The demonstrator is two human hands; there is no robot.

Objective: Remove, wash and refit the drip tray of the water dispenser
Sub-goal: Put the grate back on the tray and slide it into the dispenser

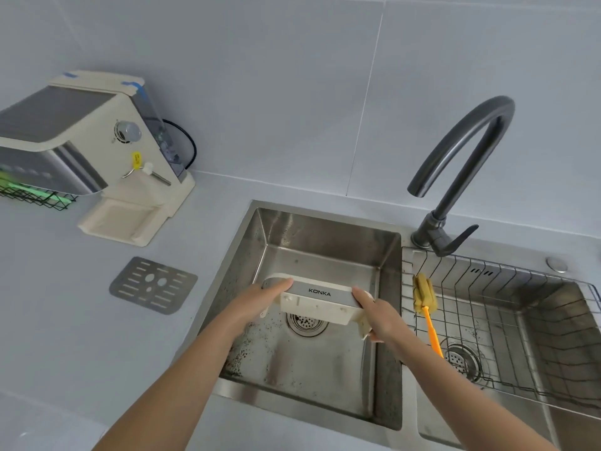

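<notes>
Both hands, left hand [260, 301] and right hand [379, 315], grasp drip tray [317, 302] ends over left sink basin [325, 379]; slotted grate [153, 285] on countertop [65, 320], near water dispenser [87, 151]; sponge brush [424, 301] in wire basket [507, 320].

Single view, head-worn, wide-angle. Looks forward and steeply down from above the table [81, 320] edge, facing the tiled wall [292, 92]. Near range: both forearms enter from the bottom edge. Left sink [325, 242] sits centre frame, faucet [461, 164] upper right, dispenser [81, 141] far left. Straight lines bow toward the frame edges. No second view.
</notes>
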